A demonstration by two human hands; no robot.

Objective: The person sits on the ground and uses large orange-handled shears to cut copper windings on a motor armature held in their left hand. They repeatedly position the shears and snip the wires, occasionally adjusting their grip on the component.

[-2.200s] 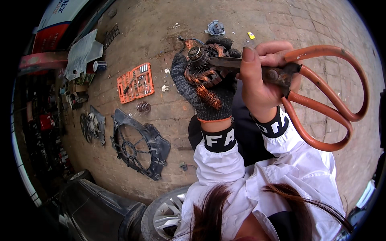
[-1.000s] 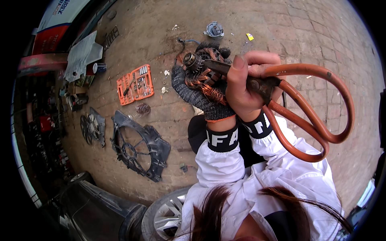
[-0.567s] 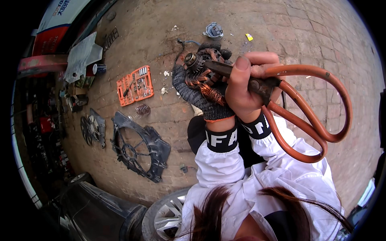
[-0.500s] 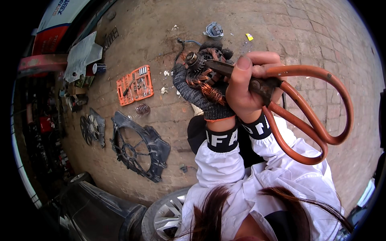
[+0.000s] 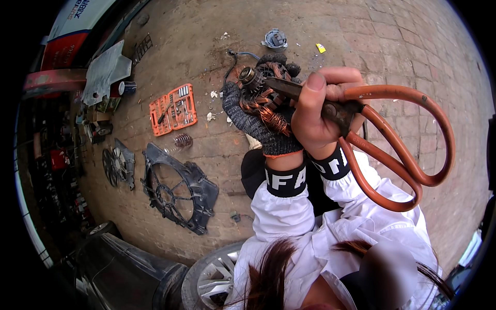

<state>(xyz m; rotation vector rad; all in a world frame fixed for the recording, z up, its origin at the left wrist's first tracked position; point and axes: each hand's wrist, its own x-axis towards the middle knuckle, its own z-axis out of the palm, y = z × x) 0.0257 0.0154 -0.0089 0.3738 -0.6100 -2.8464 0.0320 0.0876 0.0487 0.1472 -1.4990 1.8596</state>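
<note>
In my left hand (image 5: 250, 121), which wears a dark grey knit glove with an orange cuff, sits a motor armature with copper windings (image 5: 271, 114). Its fingers wrap round the far side, and a round metal bearing end sticks up at the left. Loose copper strands fan out toward my wrist. My right hand (image 5: 315, 111) is bare and closed round the pivot and blade base of scissors (image 5: 408, 168) with big orange loop handles. The dark blades point left and reach the armature; their tips lie against it, partly lost among the windings.
On the brick floor to the left are an orange socket set case (image 5: 174, 110), a coil spring (image 5: 183, 140), a black fan shroud (image 5: 178, 188) and a smaller fan (image 5: 118, 166). A grey motor part (image 5: 275, 39) lies beyond my hands. A car wheel (image 5: 212, 279) is near, lower left.
Hardly anything differs. Both hands keep their grips, and the scissors and armature stay in nearly the same place.
</note>
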